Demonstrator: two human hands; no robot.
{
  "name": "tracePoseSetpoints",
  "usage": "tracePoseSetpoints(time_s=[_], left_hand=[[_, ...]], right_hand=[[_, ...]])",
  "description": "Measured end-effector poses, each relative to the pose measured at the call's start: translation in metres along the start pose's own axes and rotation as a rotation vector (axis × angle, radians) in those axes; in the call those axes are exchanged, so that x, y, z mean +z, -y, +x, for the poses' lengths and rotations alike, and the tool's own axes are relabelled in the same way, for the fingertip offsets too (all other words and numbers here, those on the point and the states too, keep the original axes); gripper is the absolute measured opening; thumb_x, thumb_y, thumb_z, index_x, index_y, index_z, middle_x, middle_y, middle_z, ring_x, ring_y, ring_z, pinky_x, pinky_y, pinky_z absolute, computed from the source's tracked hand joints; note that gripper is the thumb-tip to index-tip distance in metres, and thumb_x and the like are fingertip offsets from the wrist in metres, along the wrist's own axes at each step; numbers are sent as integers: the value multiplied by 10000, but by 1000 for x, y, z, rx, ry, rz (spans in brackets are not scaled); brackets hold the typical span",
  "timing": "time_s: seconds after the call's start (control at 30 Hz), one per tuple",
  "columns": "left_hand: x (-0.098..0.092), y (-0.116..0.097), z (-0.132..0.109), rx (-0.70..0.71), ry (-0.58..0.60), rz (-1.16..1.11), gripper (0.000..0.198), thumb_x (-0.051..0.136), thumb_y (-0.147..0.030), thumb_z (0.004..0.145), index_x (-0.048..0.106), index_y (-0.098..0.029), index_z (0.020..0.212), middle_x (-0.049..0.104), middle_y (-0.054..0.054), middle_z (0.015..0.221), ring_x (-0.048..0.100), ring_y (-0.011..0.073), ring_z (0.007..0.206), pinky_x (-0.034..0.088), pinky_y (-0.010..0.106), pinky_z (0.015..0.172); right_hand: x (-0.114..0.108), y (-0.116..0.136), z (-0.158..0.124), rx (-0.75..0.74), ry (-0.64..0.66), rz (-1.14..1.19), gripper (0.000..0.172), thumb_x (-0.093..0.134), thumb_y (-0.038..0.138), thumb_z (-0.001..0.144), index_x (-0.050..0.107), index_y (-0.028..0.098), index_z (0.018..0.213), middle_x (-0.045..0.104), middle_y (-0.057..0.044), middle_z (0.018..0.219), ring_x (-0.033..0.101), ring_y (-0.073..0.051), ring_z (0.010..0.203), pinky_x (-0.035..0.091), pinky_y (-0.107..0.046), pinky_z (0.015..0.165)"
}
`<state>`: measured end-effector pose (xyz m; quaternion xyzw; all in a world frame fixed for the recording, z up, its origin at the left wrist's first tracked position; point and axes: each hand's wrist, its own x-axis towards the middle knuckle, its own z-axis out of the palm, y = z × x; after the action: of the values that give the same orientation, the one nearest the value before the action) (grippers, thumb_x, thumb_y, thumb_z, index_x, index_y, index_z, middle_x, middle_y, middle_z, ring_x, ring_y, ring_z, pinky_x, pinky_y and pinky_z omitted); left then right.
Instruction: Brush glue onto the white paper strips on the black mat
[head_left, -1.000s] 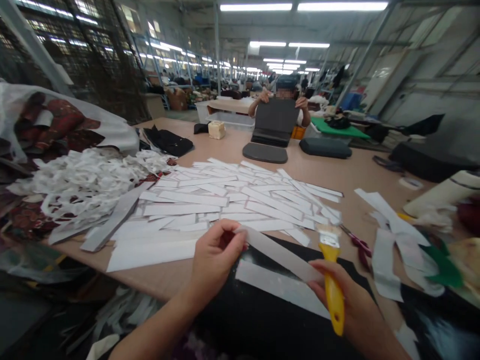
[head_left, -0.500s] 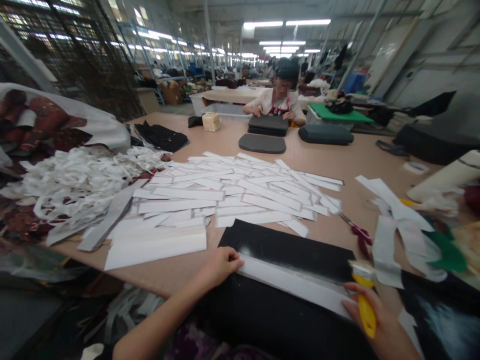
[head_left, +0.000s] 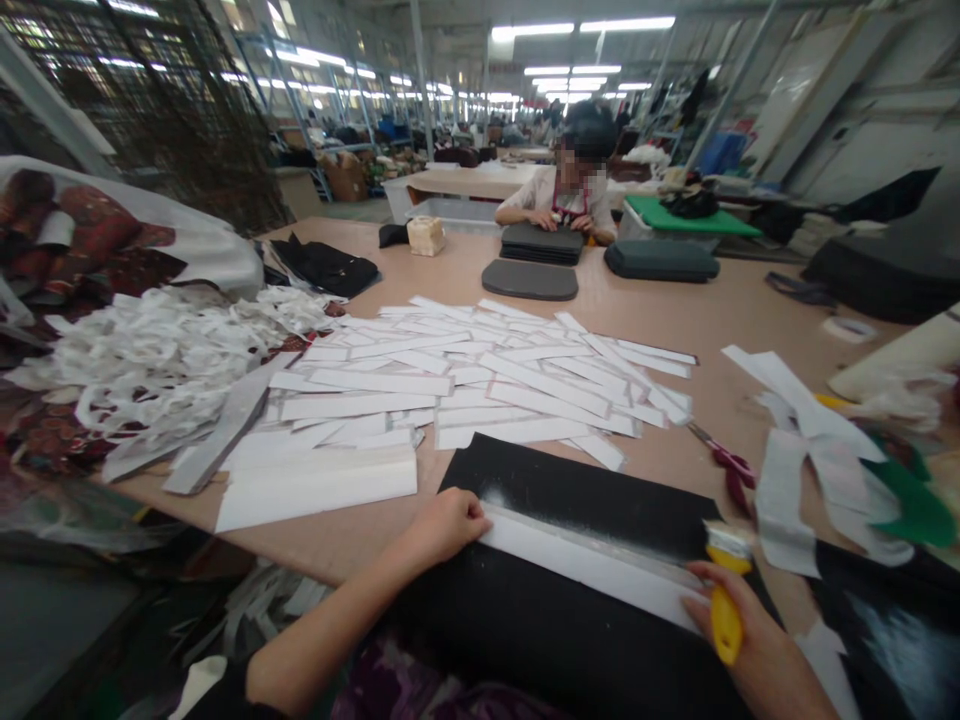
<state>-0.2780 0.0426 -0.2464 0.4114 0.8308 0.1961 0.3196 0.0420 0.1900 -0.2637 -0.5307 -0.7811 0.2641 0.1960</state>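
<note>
A long white strip (head_left: 577, 562) lies across a black sheet (head_left: 585, 485) at the table's front edge. At the strip's left end my left hand (head_left: 452, 518) is closed, pinching it between thumb and fingers. My right hand (head_left: 731, 620) keeps a paintbrush (head_left: 726, 622) with a yellow handle tucked in it, pale bristles pointing away from me. The thumb and fingers of that hand also touch the strip's right end. A glossy wet-looking patch shows on the black sheet beside the strip.
Many white strips (head_left: 480, 375) lie heaped beyond the sheet. Scissors (head_left: 726, 462) with dark red handles rest to the right, near white scraps (head_left: 787, 490). White trimmings (head_left: 161, 350) pile up at left. Across the table a co-worker (head_left: 581, 185) handles stacked grey pieces (head_left: 541, 245).
Both my hands stay on the strip, which has hardly moved. The view has shifted slightly. The co-worker's head is lower and their hands have moved closer together over the stack.
</note>
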Motion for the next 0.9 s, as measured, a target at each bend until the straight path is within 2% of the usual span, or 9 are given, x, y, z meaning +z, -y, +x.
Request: tracePoseSetpoints(time_s=[0.1,0.3,0.47,0.63,0.77,0.9], left_hand=[[1,-1,0,-5,-11,37,123,563,-266,695,592,-169,626,565,-3,609,522,131,605,302,221,528],[5,-7,-6,-1,-43,108,111,531,-237,721,567,-167,643,591,15,667,536,141,644,303,224,553],[8,-2,-5,43,-42,180,159,480,-256,768,525,-171,641,575,23,687,536,150,668,308,227,580],[14,12,6,87,-13,249,209,436,-315,786,509,-184,641,562,11,640,537,159,644,321,237,592],[15,15,10,76,6,223,242,432,-377,775,521,-191,650,578,11,640,552,173,648,336,247,592],[11,7,6,64,23,262,248,409,-368,797,520,-191,663,580,12,650,558,172,654,333,252,587]], right_hand=[[3,-3,1,2,2,-10,378,488,514,686,573,267,959,656,-45,849,646,-232,724,485,-315,654],[3,-16,9,-48,96,-67,408,527,490,672,583,227,978,667,-53,807,644,-221,637,495,-301,589],[5,-15,1,-84,9,-134,344,409,364,792,547,198,1060,658,-81,942,639,-222,769,498,-324,681],[8,-5,-5,-109,-46,-201,319,386,184,793,517,180,1083,645,-86,965,621,-218,885,485,-330,772],[9,1,-6,-122,-51,-268,343,381,81,775,504,172,1082,639,-87,964,616,-211,896,484,-319,781],[14,0,-7,-191,-78,-394,352,380,25,778,516,160,1072,633,-85,922,611,-207,859,483,-307,753]])
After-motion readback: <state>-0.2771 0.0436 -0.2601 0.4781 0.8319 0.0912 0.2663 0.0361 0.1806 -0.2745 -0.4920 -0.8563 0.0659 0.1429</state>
